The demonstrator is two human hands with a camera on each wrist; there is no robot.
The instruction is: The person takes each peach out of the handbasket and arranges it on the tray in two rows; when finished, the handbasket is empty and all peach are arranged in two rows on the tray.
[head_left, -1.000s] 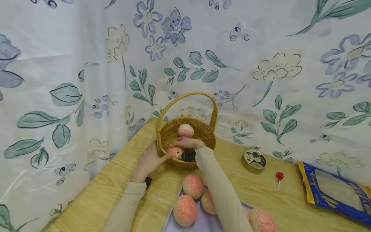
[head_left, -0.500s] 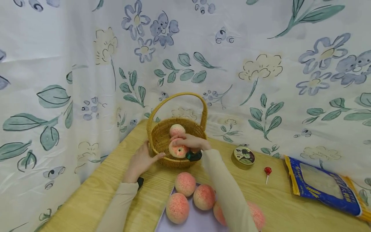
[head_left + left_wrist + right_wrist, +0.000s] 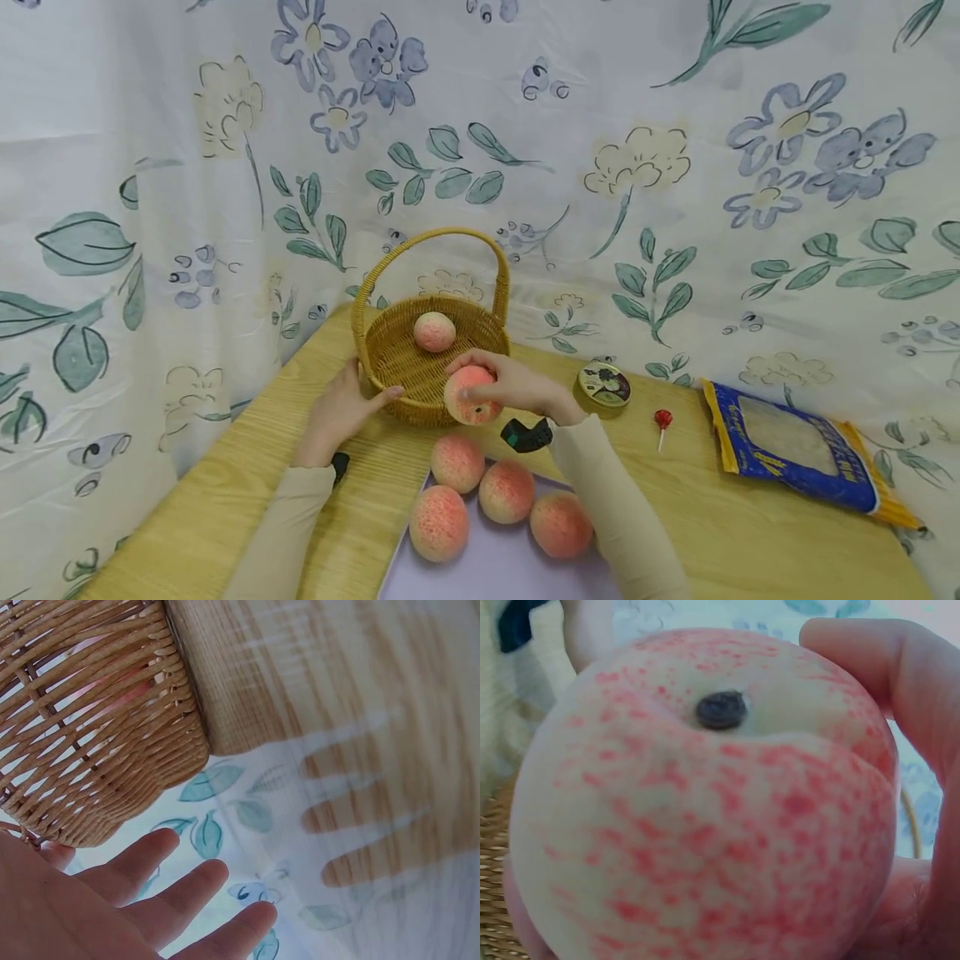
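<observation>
My right hand (image 3: 521, 388) holds a peach (image 3: 456, 403) at the front right rim of the wicker basket (image 3: 408, 410). The right wrist view shows this peach (image 3: 705, 817) close up, dark stem dimple upward, with thumb and fingers around it. Another peach (image 3: 434, 332) lies inside the basket towards the back. My left hand (image 3: 339, 417) is at the basket's front left side, its thumb at the rim. In the left wrist view its fingers (image 3: 191, 896) are spread and nearly straight beside the wicker wall (image 3: 105, 742).
Several peaches (image 3: 438, 523) lie on a lilac tray (image 3: 495, 562) in front of the basket. To the right on the wooden table (image 3: 720, 533) are a round tin (image 3: 603, 386), a red lollipop (image 3: 662, 421) and a blue-and-yellow packet (image 3: 795, 450). A floral curtain (image 3: 562, 208) hangs behind.
The right hand has lifted the peach from inside the basket towards me, to its front rim. The left hand has stayed beside the basket. The whole view has shifted left.
</observation>
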